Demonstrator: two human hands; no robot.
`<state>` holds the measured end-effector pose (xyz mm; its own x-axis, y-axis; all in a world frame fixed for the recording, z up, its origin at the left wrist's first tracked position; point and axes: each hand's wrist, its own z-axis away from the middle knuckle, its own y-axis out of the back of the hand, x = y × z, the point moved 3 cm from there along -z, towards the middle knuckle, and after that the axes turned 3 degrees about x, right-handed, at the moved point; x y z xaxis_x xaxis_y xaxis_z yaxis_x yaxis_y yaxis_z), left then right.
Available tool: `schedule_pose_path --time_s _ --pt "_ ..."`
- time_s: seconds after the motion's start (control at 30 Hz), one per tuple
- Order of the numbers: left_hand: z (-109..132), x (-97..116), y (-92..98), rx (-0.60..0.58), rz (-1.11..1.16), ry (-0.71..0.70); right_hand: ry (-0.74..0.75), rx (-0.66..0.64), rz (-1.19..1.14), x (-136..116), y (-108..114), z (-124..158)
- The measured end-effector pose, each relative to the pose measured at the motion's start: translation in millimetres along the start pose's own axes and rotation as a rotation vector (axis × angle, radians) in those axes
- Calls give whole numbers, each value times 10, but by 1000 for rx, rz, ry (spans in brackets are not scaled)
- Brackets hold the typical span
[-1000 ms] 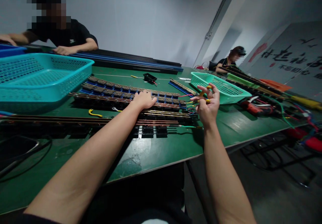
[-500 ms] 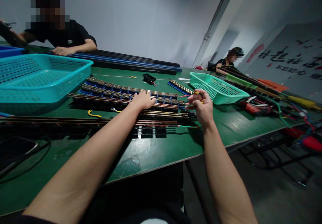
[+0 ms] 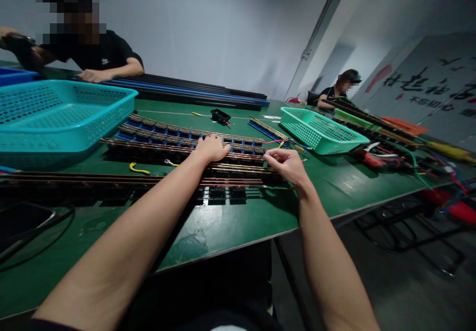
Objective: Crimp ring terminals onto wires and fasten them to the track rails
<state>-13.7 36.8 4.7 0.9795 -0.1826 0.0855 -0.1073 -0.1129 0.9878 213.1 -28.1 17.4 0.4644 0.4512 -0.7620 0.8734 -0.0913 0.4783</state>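
Long strips of copper-coloured rails on blue and black holders (image 3: 159, 135) lie side by side on the table. My left hand (image 3: 212, 148) rests across them, its fingers curled over the strips and its thumb stretched to the right. At the strips' right end my right hand (image 3: 284, 162) is closed in a pinch, thumb and forefinger together by the rail tips. What sits between those fingertips is hidden. Just behind the right hand lie thin red, yellow and blue wires (image 3: 274, 142). A yellow-sleeved lead (image 3: 139, 169) lies left of my left forearm.
A turquoise basket (image 3: 67, 133) stands at left, and a green basket (image 3: 322, 135) at right. Beyond the strips sits a small black part (image 3: 220, 116). Red-handled pliers (image 3: 377, 158) lie at right. Two people work across the green table (image 3: 345, 182).
My right hand has lowered and moved left from holding up the wires to a pinch at the rail ends. The wires now lie behind it. My left hand has stayed put.
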Motion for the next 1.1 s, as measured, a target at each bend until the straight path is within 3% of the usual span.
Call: schedule_pose_path --time_s 0.17,0.4,0.67,0.87,0.97,1.1 --pt "-23 -8 -26 19 3 -5 -22 -128 93 -21 -17 27" --pt "-9 -3 -6 -4 4 1 -37 142 -243 -23 70 -40" --pt "-2 -5 -7 10 11 -5 -153 197 -531 -50 125 -54" --pt "-8 -8 -15 7 8 -3 -276 374 -795 6 247 -61" --pt "-1 -5 -9 5 1 2 -265 420 -818 2 287 -42" --pt "6 2 1 1 -9 1 -107 328 -638 -42 203 -38"
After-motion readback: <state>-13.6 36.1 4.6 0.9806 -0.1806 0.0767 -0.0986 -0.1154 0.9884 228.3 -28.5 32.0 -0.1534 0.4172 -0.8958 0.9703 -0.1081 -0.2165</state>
